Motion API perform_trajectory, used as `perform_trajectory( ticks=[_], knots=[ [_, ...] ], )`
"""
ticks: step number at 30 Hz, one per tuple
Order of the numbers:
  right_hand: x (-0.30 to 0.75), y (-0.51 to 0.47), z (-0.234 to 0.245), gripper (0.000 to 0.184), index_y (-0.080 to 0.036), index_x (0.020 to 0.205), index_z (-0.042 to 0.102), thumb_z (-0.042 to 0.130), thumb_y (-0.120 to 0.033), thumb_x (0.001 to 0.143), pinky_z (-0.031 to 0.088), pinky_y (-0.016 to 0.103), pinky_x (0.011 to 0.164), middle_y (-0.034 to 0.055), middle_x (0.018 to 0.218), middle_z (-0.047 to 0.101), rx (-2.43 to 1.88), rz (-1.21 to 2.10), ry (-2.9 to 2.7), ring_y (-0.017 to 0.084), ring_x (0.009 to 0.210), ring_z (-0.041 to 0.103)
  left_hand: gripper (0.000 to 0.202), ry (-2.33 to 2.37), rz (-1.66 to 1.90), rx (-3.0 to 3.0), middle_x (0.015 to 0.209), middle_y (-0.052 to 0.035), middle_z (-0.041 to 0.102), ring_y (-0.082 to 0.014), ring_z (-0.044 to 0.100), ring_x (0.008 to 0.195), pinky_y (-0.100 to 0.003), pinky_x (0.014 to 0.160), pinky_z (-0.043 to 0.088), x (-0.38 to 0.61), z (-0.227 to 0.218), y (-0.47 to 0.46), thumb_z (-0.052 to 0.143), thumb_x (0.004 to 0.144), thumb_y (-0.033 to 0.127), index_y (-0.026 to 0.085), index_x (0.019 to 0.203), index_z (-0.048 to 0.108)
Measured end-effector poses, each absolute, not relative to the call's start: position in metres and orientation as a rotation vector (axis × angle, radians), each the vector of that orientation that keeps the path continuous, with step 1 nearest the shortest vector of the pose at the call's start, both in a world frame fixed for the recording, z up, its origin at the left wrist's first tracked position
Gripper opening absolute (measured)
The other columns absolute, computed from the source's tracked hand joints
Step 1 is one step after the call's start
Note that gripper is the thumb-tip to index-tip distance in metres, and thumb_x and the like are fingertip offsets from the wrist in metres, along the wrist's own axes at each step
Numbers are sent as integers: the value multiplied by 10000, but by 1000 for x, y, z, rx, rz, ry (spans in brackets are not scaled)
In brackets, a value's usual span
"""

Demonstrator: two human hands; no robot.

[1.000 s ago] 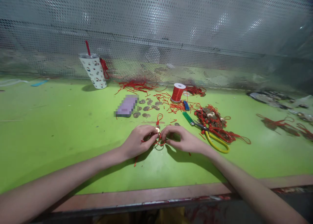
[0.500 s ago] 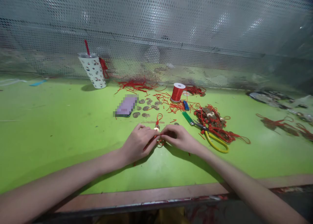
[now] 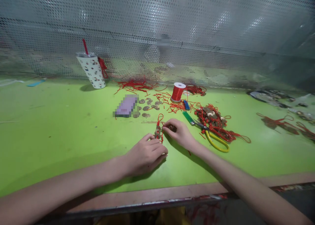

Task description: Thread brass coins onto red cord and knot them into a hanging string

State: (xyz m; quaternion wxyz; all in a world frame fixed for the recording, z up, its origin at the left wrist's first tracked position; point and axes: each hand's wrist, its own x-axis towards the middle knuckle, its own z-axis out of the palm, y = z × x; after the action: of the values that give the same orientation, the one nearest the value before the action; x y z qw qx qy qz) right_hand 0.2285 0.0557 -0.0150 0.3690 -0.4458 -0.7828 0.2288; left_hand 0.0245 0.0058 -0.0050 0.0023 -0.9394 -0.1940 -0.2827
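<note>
A red-corded coin charm (image 3: pixel 157 131) lies on the green tabletop in front of me, its knotted loop pointing away. Over its lower end bends my left hand (image 3: pixel 147 154), fingers closed against it and covering that part. My right hand (image 3: pixel 179 133) is just to the right, thumb and forefinger pinched on a thin red cord (image 3: pixel 162 128) beside the coins. Beyond the charm are several loose old-style coins (image 3: pixel 147 108). Yellow-handled scissors (image 3: pixel 218 143) rest to the right of my right hand, next to a green lighter (image 3: pixel 188 118).
A heap of corded coin charms (image 3: pixel 211 115) sits behind the scissors. Farther back stand a red thread spool (image 3: pixel 178 92) and a patterned tumbler (image 3: pixel 92 71) with a straw. Cord scraps (image 3: pixel 135 85), a blue lighter (image 3: pixel 186 105) and a blurred purple phone (image 3: pixel 126 106) lie about. Perforated metal (image 3: pixel 147 28) closes off the back.
My left hand has moved down toward me, uncovering more of the charm's coins. My right hand has shifted slightly up and away from the left, drawing the cord with it.
</note>
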Motion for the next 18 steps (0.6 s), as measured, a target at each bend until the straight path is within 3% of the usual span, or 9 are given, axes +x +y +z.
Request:
perform_trajectory(
  ticks=[5,7,10,14,18],
  knots=[
    [227,59,-15,76,-184,838,696,660,-176,904,480,325,753,46,831,726,-1180,576,-1978,190,779,631,221,-581,-829,-3055,727,-21,672,-166,572,682,-348,780,407,26,3,-4,429,1022,185,180,900,613],
    [228,59,-15,77,-183,842,696,656,-183,909,480,326,753,50,839,728,-1189,577,-1991,188,777,630,195,-493,-778,-3166,761,-35,683,-184,586,711,-360,782,420,25,9,-3,483,1019,300,185,940,618],
    [228,58,-15,85,-183,843,693,650,-192,916,475,322,748,49,842,724,-1188,572,-2013,185,775,626,306,-408,-793,-3337,753,-36,671,-199,595,736,-353,753,448,21,15,4,498,1011,464,190,960,626],
    [228,58,-16,80,-185,844,693,649,-185,910,469,319,737,41,823,715,-1175,583,-2001,186,768,625,239,-759,-925,-3113,970,-100,708,-236,627,931,-385,852,488,18,10,18,486,1031,348,175,976,642],
    [228,59,-16,74,-190,844,687,644,-179,903,480,322,760,35,823,715,-1156,602,-2000,185,776,634,317,-972,-899,-2985,1219,-164,671,-314,610,1155,-486,973,503,18,-3,25,629,953,404,152,1143,599]
  ],
)
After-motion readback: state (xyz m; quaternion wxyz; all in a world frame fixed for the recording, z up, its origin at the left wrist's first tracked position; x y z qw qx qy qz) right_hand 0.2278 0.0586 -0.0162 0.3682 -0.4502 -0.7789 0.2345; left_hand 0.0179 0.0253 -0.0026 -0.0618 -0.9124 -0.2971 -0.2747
